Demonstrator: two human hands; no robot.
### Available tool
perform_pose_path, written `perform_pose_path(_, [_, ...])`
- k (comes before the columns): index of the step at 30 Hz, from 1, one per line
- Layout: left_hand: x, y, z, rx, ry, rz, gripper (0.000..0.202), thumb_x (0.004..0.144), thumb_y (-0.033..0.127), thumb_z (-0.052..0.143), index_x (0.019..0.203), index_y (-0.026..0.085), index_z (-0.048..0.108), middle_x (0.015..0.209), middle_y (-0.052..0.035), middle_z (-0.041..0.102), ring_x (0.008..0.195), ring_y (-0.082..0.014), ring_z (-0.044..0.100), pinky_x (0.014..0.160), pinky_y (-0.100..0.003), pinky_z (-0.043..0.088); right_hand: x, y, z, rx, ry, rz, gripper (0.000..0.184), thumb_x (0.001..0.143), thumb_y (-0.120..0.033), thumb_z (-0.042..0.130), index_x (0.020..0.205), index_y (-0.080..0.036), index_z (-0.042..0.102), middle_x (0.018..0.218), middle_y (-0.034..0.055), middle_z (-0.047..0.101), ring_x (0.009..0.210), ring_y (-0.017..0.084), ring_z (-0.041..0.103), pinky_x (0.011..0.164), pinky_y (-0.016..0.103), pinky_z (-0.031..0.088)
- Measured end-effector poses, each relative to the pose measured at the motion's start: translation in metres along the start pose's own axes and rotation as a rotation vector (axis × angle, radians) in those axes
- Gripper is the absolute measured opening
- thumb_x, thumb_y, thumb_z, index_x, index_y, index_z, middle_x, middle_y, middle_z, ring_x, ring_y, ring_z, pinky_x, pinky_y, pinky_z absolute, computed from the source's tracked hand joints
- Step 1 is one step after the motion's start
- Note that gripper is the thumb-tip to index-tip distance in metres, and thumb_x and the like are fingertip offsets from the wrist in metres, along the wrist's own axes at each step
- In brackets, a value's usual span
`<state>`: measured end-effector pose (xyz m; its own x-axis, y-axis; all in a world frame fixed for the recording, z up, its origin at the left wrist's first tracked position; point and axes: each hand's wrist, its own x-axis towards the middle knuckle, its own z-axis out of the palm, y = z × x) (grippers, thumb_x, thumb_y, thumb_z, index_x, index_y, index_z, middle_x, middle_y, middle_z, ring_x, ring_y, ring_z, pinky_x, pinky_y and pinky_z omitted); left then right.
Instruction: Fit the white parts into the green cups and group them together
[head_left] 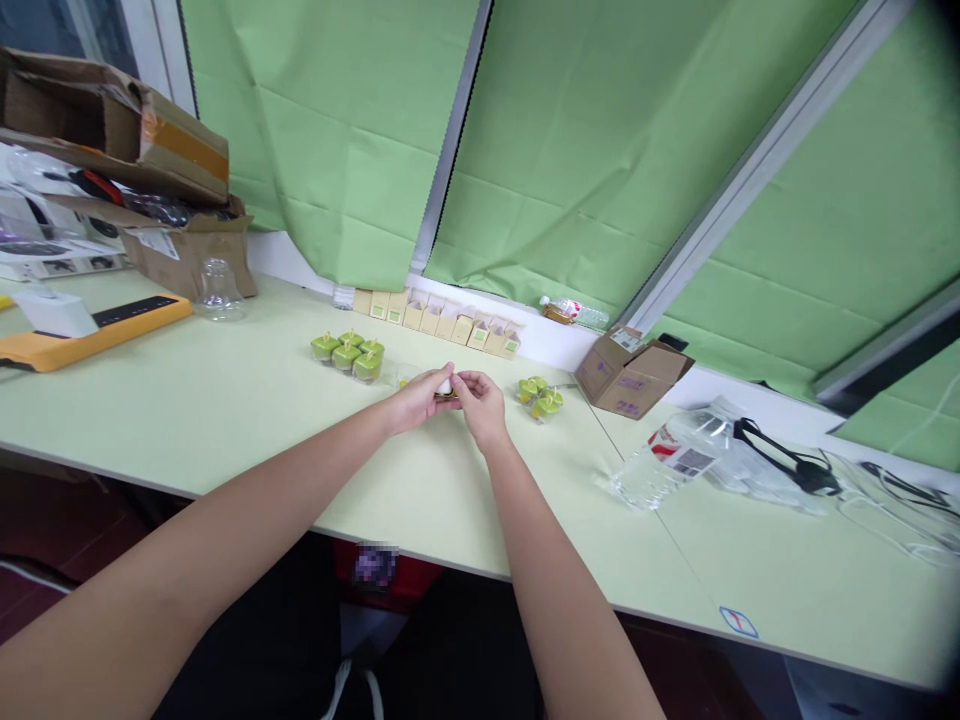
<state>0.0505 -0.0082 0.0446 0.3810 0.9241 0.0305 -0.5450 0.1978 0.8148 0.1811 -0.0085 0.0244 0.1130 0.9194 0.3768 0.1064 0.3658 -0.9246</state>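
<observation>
My left hand (417, 402) and my right hand (480, 402) meet over the middle of the table. Their fingers are closed round a small object with a white part (445, 387); most of it is hidden, so its kind is unclear. Just left of my left hand is a clear cup (403, 377) with a bit of yellow, partly covered. Farther left stand several small clear cups with green tops (346, 356) and yellow loops. A second cluster of green-topped cups (539, 396) sits right of my right hand.
Small kraft boxes (439, 318) line the wall. A bottle (574, 312) lies behind, beside an open carton (632, 372). At right are a large clear bottle (671, 458) and a black headset (787, 458). Stacked cartons (180, 245) and an orange-edged device (97, 335) occupy the left.
</observation>
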Motion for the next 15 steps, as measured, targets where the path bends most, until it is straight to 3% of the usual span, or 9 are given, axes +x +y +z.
perform_pose_path(5, [0.0021, -0.0052, -0.0033, 0.065, 0.013, 0.035, 0.031, 0.089, 0.041, 0.063, 0.088, 0.010, 0.064, 0.085, -0.0138, 0.071, 0.076, -0.0186, 0.069, 0.073, -0.031, 0.060, -0.0021, -0.0043, 0.0012, 0.010, -0.007, 0.078, 0.044, 0.069, -0.054, 0.075, 0.091, -0.017, 0.065, 0.088, 0.0060, 0.069, 0.080, 0.018, 0.067, 0.067, 0.030, 0.057])
perform_pose_path(10, [0.0060, -0.0101, -0.0088, 0.074, 0.067, 0.005, 0.032, 0.089, 0.043, 0.063, 0.092, 0.011, 0.065, 0.082, -0.0127, 0.072, 0.075, -0.0206, 0.071, 0.074, -0.035, 0.060, -0.0023, -0.0012, 0.0014, -0.102, 0.008, 0.083, 0.051, 0.068, -0.057, 0.074, 0.101, -0.019, 0.068, 0.092, 0.0055, 0.070, 0.075, 0.016, 0.066, 0.061, 0.027, 0.054])
perform_pose_path(15, [0.0047, -0.0075, -0.0064, 0.051, 0.023, 0.009, 0.031, 0.091, 0.042, 0.060, 0.092, 0.011, 0.065, 0.086, -0.0140, 0.072, 0.080, -0.0207, 0.071, 0.082, -0.036, 0.060, -0.0011, -0.0023, -0.0005, 0.046, -0.006, 0.089, 0.045, 0.071, -0.055, 0.071, 0.096, -0.018, 0.070, 0.084, 0.0046, 0.071, 0.073, 0.017, 0.066, 0.065, 0.030, 0.055])
